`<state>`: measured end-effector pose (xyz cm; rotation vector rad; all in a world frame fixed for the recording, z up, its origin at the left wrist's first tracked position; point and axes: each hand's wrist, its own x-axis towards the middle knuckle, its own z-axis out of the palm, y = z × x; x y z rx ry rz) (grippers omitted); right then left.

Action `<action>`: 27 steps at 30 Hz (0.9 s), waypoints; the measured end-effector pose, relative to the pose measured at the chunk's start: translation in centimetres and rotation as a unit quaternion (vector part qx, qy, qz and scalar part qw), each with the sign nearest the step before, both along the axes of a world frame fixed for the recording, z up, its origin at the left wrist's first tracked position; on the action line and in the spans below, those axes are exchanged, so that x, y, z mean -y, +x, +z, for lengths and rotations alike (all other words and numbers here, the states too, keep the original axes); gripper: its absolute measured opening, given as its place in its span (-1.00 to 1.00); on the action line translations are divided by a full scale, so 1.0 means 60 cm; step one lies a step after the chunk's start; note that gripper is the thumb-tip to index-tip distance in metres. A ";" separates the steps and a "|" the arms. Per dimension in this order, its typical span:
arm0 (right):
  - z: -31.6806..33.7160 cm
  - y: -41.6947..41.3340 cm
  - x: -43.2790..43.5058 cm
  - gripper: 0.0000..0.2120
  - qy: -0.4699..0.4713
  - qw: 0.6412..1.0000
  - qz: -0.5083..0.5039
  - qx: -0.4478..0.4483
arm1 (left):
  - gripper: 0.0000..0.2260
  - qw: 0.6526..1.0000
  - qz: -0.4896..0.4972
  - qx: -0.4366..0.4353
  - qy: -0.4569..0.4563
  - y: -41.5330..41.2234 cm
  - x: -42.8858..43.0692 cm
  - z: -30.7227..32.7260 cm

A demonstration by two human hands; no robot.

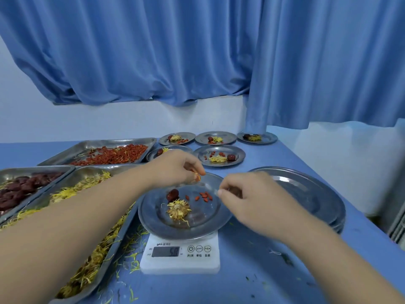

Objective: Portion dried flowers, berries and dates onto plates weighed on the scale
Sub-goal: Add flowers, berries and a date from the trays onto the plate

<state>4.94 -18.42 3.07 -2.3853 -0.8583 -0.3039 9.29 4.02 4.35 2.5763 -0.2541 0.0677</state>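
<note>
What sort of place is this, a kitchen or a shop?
Probably a small herbal-tea packing room: steel trays of dried flowers, berries and dates, a digital scale, and filled plates lined up on a blue table.

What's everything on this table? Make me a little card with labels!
On the scale: a metal plate with one date, one dried flower and a few red berries
Scale reading: looks like 5.8
Left hand: pinches orange bits over the plate's far rim
Right hand: fingers curled at the plate's right rim; cannot tell what it holds
Filled plates: five, at the back
Empty plates: stacked on the right
Trays on the left: berry tray, date tray, flower tray
</note>
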 end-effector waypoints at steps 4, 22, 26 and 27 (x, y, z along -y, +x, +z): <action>-0.056 -0.027 -0.008 -0.82 0.020 0.999 -0.008 0.028 | -0.91 0.998 0.025 -0.010 -0.063 -0.013 -0.001 -0.013; -0.074 -0.027 0.011 -0.76 -0.053 0.992 -0.005 0.113 | -0.80 0.988 0.104 -0.017 -0.112 -0.031 0.006 -0.015; -0.077 -0.028 0.009 -0.75 -0.054 0.993 0.004 0.107 | -0.53 0.983 0.111 -0.063 -0.129 -0.036 0.014 -0.014; -0.077 -0.028 0.008 -0.76 -0.052 0.993 0.006 0.105 | -0.50 0.982 0.118 -0.064 -0.136 -0.037 0.014 -0.016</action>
